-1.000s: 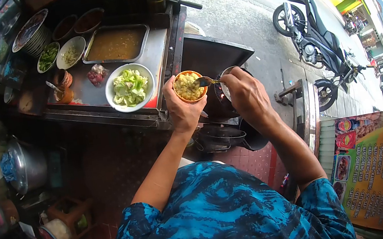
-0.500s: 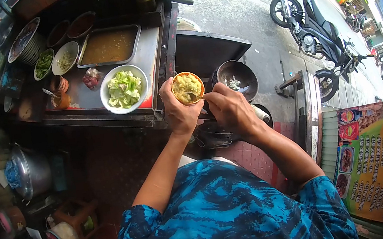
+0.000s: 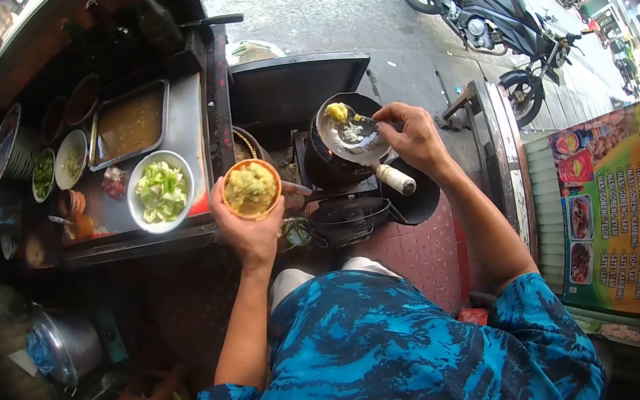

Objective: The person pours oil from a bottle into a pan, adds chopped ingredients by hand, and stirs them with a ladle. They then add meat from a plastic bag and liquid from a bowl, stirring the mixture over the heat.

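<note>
Wok (image 3: pixel 359 153) is sitting near the counter (image 3: pixel 195 156), its base shadowed. Left hand (image 3: pixel 254 240) is grasping an orange cup (image 3: pixel 277 180), hiding its underside; right hand (image 3: pixel 412 134) is pinching a spoon (image 3: pixel 363 119), its tip blurring into yellow food (image 3: pixel 336 112).

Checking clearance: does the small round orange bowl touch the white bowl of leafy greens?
Apart: the head view shows a strip of counter between the orange bowl and the white bowl.
</note>
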`<state>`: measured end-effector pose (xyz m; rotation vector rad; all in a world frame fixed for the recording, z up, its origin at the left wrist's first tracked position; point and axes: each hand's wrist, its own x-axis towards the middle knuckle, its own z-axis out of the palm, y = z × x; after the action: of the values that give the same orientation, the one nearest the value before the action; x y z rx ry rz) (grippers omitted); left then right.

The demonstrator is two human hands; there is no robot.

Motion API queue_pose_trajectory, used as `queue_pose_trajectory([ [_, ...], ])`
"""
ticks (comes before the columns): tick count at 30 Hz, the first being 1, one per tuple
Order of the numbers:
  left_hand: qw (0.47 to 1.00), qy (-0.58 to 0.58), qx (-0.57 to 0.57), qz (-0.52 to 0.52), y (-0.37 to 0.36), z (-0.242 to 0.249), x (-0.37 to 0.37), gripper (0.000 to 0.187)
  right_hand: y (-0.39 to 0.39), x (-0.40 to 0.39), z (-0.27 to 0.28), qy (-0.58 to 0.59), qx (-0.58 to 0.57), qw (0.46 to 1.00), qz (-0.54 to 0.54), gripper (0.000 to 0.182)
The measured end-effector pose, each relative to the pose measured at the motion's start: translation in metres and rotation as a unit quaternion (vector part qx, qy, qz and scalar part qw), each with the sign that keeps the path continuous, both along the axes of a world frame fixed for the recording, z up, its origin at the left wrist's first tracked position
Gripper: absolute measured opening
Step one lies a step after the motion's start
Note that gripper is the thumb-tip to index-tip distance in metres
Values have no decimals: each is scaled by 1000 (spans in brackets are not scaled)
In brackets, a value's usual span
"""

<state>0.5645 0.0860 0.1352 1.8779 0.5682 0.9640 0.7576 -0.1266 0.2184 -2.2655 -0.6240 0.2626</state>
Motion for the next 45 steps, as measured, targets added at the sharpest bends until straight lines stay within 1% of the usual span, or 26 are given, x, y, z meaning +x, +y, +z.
queue_pose_trajectory([
  [2, 999, -1, -44, -18, -3, 6, -10, 85, -16, 18, -36, -42, 36, 998, -26, 20],
  [7, 1000, 3, -10, -1, -13, 12, -35, 85, -31, 52, -96, -69, 19, 996, -45, 17],
  [9, 999, 36, -10, 29, -19, 17, -48, 86, -33, 66, -126, -76, 27, 996, -45, 15],
  [10, 998, 47, -7, 45, -22, 21, -53, 86, -35, 73, -145, -110, 24, 993, -34, 13],
  [11, 997, 52, -4, 51, -24, 20, -60, 86, -36, 79, -162, -103, 27, 994, -32, 13],
  [13, 996, 64, -10, 68, -33, 26, -70, 86, -36, 87, -191, -150, 32, 986, -57, 16],
  [15, 995, 66, -18, 77, -39, 28, -78, 85, -37, 95, -221, -159, 11, 986, -39, 17],
  [17, 994, 68, -30, 83, -47, 28, -87, 84, -41, 98, -244, -108, -214, 971, 23, 16],
  [19, 992, 80, -12, 94, -48, 28, -90, 85, -41, 106, -256, -104, -213, 971, 22, 15],
  [21, 990, 86, -18, 110, -53, 29, -91, 85, -41, 107, -249, -106, -190, 976, -8, 14],
  [22, 991, 75, -36, 109, -53, 27, -92, 86, -44, 109, -240, -80, -154, 985, -3, 14],
  [24, 990, 61, -51, 115, -53, 28, -88, 89, -38, 107, -217, -119, -70, 989, -49, 12],
  [26, 993, 26, -68, 93, -45, 17, -88, 89, -25, 94, -166, -135, 60, 989, -12, 17],
  [27, 994, 14, -74, 81, -42, 15, -86, 89, -17, 83, -136, -143, 105, 984, 21, 15],
  [28, 996, 25, -39, 81, -37, 12, -85, 88, -7, 68, -108, -103, 147, 983, 39, 9],
  [29, 995, -5, -67, 71, -36, 10, -80, 88, 2, 49, -73, -104, 164, 978, 78, 7],
  [30, 997, 1, -48, 66, -32, 10, -77, 87, 13, 29, -42, -122, 170, 971, 112, 8],
  [31, 998, 13, -12, 60, -29, 15, -74, 87, 22, 10, -13, -120, 156, 967, 163, 9],
  [32, 998, 18, -9, 59, -26, 15, -71, 87, 33, -4, 5, -178, 152, 944, 235, 12],
  [34, 998, 25, 13, 57, -19, 18, -67, 87, 54, -39, 37, -212, 132, 907, 339, 21],
  [37, 998, 2, 48, 48, -9, 18, -61, 84, 87, -79, 57, -244, -57, 843, 476, 17],
  [39, 998, -18, 40, 39, -2, 21, -63, 84, 110, -94, 44, -275, -62, 814, 508, 17],
  [41, 998, -29, 27, 43, 12, 20, -70, 84, 125, -103, 50, -277, -67, 810, 513, 20],
  [43, 998, -34, 12, 44, 27, 16, -80, 84, 134, -110, 69, -260, -73, 857, 438, 25],
  [44, 997, -43, -16, 59, 37, 13, -86, 84, 135, -107, 74, -255, -25, 875, 411, 29],
  [45, 995, -52, -43, 72, 47, 11, -91, 84, 134, -103, 84, -217, -60, 897, 380, 30],
])
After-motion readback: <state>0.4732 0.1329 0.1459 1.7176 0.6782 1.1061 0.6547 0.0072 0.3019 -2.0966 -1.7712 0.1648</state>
